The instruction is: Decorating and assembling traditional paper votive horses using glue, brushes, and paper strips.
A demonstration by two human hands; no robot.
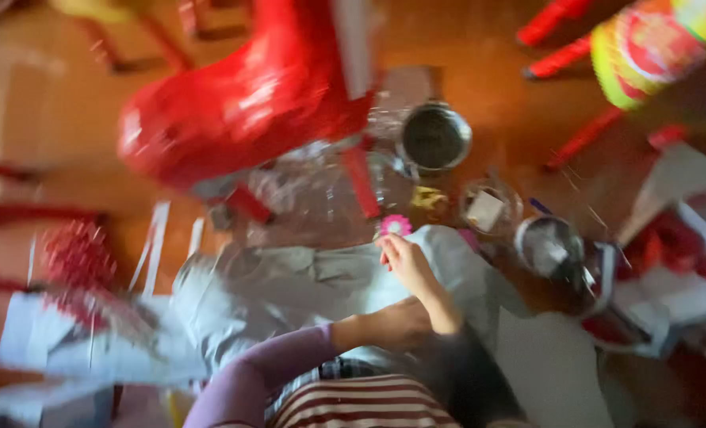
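Note:
The picture is motion-blurred. My right hand (407, 261) reaches forward over a grey sheet (289, 285) spread on my lap and pinches a small pink flower-shaped piece (395, 226) at its fingertips. My left hand (388, 323), at the end of a purple sleeve, lies just under my right wrist on the grey sheet; its fingers are too blurred to read. A big glossy red paper-covered shape (242, 111) stands on the floor ahead of my hands.
On the orange floor stand a metal pot (434, 136), a glass bowl (489, 208) and a second metal vessel (551, 247). White paper strips (156, 242) and a red fringed piece (75, 257) lie left. Red chair legs (583, 135) and a striped colourful shape (654, 47) stand at top right.

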